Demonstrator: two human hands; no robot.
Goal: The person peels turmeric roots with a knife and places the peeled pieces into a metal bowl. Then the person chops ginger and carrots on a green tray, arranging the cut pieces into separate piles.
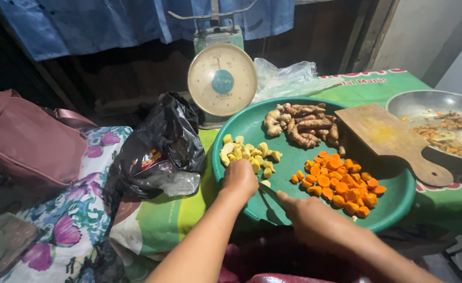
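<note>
We see a small pale root piece on the near part of the green tray, just between the two hands, so both can work it in one spot. Left hand is curled knuckles-up over it, fingers tucked under and out of sight; we judge they pin the piece, but we cannot tell the exact pinch. Right hand has its fingers wrapped round a knife, forefinger laid forward along the top, blade pointing at the piece.

Cut pale chunks lie in a heap just beyond the left hand; orange slices are piled apart to the right, likely kept sorted by kind. Whole knobbly roots wait at the tray's far side. A wooden board leans over the tray's right rim. A metal pan of peelings sits further right. A dial scale stands behind the tray, a black bag left of it, and a pink handbag at far left on the desk.
</note>
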